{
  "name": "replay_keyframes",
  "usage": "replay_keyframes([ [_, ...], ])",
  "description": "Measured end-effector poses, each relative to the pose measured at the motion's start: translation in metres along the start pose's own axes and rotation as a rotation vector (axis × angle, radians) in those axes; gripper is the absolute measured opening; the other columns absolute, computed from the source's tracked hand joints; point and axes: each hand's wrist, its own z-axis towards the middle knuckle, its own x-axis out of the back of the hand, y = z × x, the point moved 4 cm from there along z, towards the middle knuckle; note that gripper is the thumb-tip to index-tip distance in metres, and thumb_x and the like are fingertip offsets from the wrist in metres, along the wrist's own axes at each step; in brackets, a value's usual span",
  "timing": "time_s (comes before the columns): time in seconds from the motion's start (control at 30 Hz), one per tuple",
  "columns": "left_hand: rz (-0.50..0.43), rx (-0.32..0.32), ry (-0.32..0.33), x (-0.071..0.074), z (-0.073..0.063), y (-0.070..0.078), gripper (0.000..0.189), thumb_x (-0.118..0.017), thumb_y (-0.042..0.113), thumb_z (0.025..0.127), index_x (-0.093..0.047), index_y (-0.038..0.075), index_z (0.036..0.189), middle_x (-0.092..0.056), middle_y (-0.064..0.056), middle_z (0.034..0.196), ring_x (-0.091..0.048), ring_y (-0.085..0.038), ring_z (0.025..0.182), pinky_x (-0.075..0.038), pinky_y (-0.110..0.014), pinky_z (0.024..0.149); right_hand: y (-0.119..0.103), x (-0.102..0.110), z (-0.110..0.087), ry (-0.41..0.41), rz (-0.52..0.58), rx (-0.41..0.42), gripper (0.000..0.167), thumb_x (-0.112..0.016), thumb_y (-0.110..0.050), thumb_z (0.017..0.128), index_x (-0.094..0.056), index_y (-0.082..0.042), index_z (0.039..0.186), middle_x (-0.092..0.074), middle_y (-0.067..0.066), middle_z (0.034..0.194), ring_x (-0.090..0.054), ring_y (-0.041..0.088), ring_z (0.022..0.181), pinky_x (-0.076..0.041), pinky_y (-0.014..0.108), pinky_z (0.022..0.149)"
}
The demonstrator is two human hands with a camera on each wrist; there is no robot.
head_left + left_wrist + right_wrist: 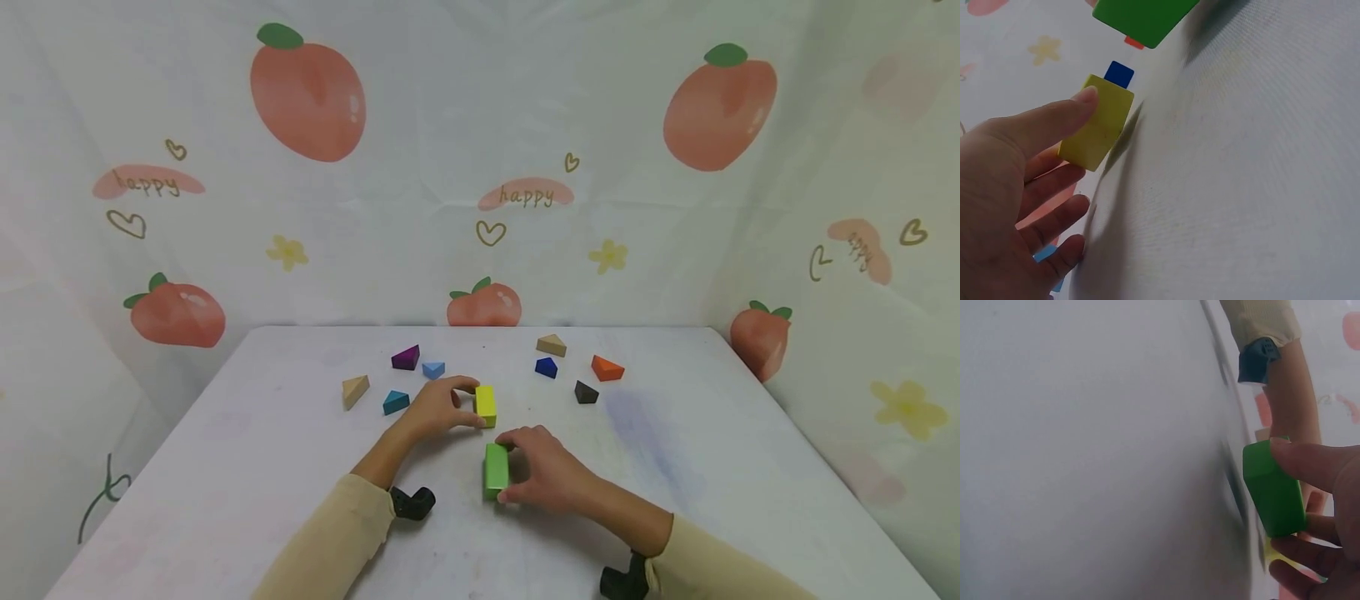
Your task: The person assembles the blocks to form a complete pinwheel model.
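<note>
Near the middle of the table, my left hand (442,407) pinches a yellow block (486,406) between thumb and fingers, the thumb on its near end. In the left wrist view the thumb lies against the face of that yellow block (1097,123). Closer to me, my right hand (551,471) grips a green block (496,472) by its two ends, from the right side. The right wrist view shows the thumb on one end of this green block (1274,487) and fingers at the other. The two blocks are apart, the yellow one farther away.
Left of the hands lie a purple block (406,358), a light blue block (433,370), a teal block (396,402) and a wooden block (356,392). At right are another wooden block (552,345), a dark blue block (546,367), an orange block (607,368) and a black block (586,392).
</note>
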Motion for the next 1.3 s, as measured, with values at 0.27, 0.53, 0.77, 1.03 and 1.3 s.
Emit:
replay_keyframes([
  [0.27,-0.06,-0.009,-0.01,0.004,-0.005,0.003,0.062,-0.084,0.039,0.074,-0.061,0.02,0.129,-0.064,0.006,0.116,-0.053,-0.017,0.094,-0.05,-0.029,0.072,0.004,0.005,0.005,0.011,0.015,-0.047,0.069,-0.085,-0.036,0.075,-0.055,-0.015,0.133,-0.057,-0.004,0.119,-0.048,0.018,0.111,-0.047,0.042,0.095],
  [0.53,-0.076,-0.031,-0.035,0.003,-0.011,0.01,0.062,-0.084,0.04,0.074,-0.061,0.021,0.128,-0.063,0.007,0.116,-0.054,-0.017,0.097,-0.05,-0.029,0.072,0.008,0.009,0.007,0.035,0.018,-0.064,0.07,-0.085,-0.035,0.075,-0.055,-0.015,0.134,-0.057,0.0,0.123,-0.049,0.021,0.111,-0.049,0.042,0.093],
  [0.77,-0.078,-0.03,-0.054,-0.002,-0.013,0.011,0.063,-0.085,0.039,0.074,-0.06,0.019,0.128,-0.062,0.005,0.116,-0.053,-0.018,0.096,-0.05,-0.029,0.073,0.014,0.008,0.01,0.04,0.016,-0.076,0.069,-0.085,-0.034,0.076,-0.056,-0.014,0.135,-0.058,0.001,0.124,-0.049,0.022,0.113,-0.049,0.043,0.093],
  [1.03,-0.055,-0.01,-0.071,-0.008,-0.013,0.009,0.061,-0.084,0.038,0.075,-0.06,0.018,0.127,-0.062,0.005,0.116,-0.052,-0.018,0.095,-0.048,-0.03,0.076,0.018,0.004,0.012,0.024,0.042,-0.1,0.068,-0.085,-0.031,0.076,-0.056,-0.012,0.134,-0.057,0.001,0.122,-0.049,0.023,0.112,-0.048,0.044,0.094],
  [1.3,-0.069,-0.013,-0.114,-0.007,-0.013,0.007,0.057,-0.08,0.038,0.08,-0.059,0.02,0.13,-0.062,0.005,0.118,-0.052,-0.018,0.097,-0.049,-0.031,0.079,0.015,0.004,0.011,0.02,0.066,-0.13,0.068,-0.084,-0.028,0.077,-0.055,-0.011,0.137,-0.056,0.004,0.124,-0.049,0.024,0.114,-0.05,0.044,0.093],
])
